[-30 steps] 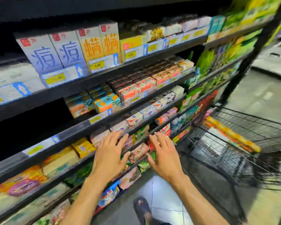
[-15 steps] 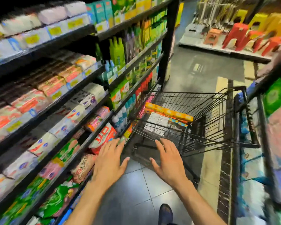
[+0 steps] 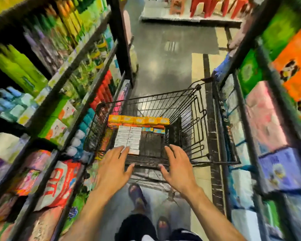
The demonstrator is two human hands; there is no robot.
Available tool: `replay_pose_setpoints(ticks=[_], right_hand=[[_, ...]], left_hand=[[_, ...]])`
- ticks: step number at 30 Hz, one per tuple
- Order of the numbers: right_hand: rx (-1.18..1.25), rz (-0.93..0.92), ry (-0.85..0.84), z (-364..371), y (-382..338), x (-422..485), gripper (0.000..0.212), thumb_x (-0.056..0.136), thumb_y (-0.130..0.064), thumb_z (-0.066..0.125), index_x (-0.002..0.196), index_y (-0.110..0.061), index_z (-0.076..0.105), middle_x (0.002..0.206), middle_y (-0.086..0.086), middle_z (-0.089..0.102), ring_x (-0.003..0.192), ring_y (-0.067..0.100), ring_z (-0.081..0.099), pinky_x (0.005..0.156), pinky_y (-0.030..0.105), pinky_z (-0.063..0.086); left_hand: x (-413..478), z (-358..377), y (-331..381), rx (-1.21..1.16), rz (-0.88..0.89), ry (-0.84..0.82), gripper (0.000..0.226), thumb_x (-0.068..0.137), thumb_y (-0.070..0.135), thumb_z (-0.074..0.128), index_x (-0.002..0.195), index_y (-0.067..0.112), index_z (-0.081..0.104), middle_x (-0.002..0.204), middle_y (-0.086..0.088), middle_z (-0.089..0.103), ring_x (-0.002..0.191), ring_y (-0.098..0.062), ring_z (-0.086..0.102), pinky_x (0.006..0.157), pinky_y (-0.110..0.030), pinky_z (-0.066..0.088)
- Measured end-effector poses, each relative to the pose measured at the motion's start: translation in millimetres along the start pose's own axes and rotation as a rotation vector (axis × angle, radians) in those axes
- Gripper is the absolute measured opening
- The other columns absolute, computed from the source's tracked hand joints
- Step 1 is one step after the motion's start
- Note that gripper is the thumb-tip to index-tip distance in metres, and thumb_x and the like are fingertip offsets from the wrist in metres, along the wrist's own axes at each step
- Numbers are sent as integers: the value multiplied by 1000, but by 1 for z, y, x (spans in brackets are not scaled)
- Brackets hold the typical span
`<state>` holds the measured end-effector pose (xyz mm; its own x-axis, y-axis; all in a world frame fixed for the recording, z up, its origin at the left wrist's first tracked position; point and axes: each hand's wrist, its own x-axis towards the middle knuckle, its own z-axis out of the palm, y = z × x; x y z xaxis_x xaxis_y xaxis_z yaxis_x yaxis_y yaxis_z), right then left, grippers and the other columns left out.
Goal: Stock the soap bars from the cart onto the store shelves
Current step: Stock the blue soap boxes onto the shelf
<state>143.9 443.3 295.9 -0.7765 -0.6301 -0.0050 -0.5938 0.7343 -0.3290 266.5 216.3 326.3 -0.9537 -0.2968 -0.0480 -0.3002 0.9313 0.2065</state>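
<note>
A black wire cart [image 3: 186, 108] stands in the aisle right in front of me. At its bottom lie white soap boxes [image 3: 129, 138] in rows, with a row of orange packs [image 3: 139, 120] behind them and blue-yellow packs [image 3: 154, 130] to the right. My left hand [image 3: 114, 166] hovers over the cart's near rim, fingers spread and empty, fingertips by the white boxes. My right hand [image 3: 178, 168] hovers over the near rim too, fingers spread, holding nothing. The shelves [image 3: 87, 40] with goods run along my left.
A second rack [image 3: 274, 94] with big soft packs stands close on the right, leaving a narrow aisle. Red and orange plastic stools [image 3: 205, 6] sit on a low platform at the far end. My feet [image 3: 137, 195] are on the tiled floor behind the cart.
My view has swung from the left shelves to the cart. Both hands left the shelf and now reach over the cart's near rim, still empty.
</note>
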Motion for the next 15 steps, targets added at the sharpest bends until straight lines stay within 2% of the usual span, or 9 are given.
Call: replay_pose_setpoints(ticks=[4,8,11,13,15], right_hand=[[-3,74,-29,19,23,56,77,93,-58,53,153,-11,40,153,9,43,143,27,36,121,39,33],[2,170,-103,42,35,119,76,92,-56,58,151,-11,43,151,10,45,141,28,39,120,40,33],[30,217,-114,64,45,160,71,90,-49,64,145,-7,49,143,13,51,132,30,45,113,41,40],[56,260,-155,85,55,184,70,92,-51,58,146,-8,48,145,15,50,134,33,44,112,45,43],[65,292,-210,107,67,207,72,94,-54,51,150,-10,43,150,16,46,139,35,41,114,47,41]], left_hand=[[76,22,-17,10,43,-69,64,89,53,45,138,13,55,135,-10,60,122,-34,56,103,-45,48],[154,55,-46,-14,94,-216,67,87,53,45,136,10,58,133,-13,62,121,-34,59,102,-46,49],[206,83,-63,-20,114,-271,65,89,50,52,139,10,57,137,-13,61,124,-35,58,105,-48,49],[236,105,-72,-47,122,-312,64,89,47,55,142,12,54,143,-12,57,130,-34,53,110,-48,44],[263,126,-78,-60,133,-351,66,89,49,49,144,12,51,146,-11,54,134,-34,49,113,-49,40]])
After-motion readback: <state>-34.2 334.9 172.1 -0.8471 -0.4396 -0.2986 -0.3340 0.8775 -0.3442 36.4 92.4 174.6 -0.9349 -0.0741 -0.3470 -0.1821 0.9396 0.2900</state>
